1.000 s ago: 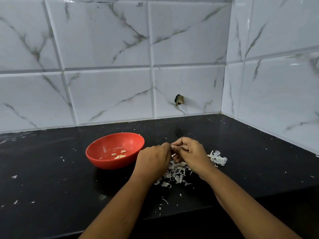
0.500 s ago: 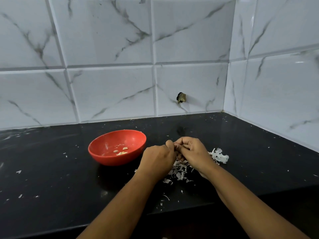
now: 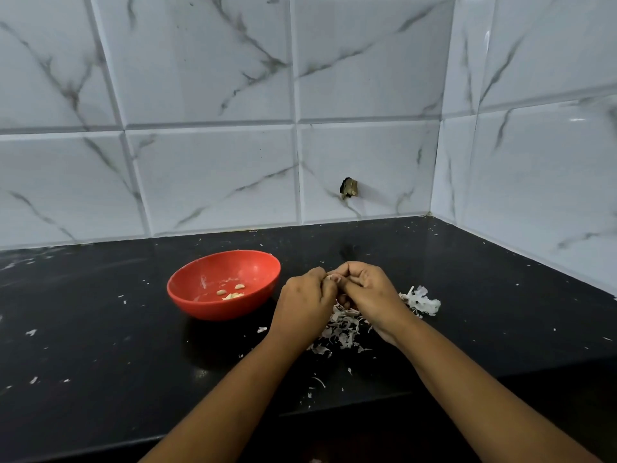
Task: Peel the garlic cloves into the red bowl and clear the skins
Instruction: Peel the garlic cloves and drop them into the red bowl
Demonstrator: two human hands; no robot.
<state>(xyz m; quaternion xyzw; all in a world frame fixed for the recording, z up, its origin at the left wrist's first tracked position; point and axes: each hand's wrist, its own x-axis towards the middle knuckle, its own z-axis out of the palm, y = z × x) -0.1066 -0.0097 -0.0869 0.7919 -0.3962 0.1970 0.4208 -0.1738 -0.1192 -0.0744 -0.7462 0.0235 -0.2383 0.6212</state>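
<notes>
right of the red bowl (image 3: 217, 309), hands (image 3: 305, 302) (image 3: 370, 290) pinch a clove (image 3: 334, 278) (skins (image 3: 344, 325) beneath).

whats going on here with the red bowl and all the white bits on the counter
A person is peeling garlic at a black counter. The left hand and right hand meet just right of the red bowl, fingertips pinching what is probably a garlic clove, mostly hidden. A few peeled cloves lie in the bowl. A heap of skins sits under the hands, with bits scattered around, so clearing is not yet done.
</notes>
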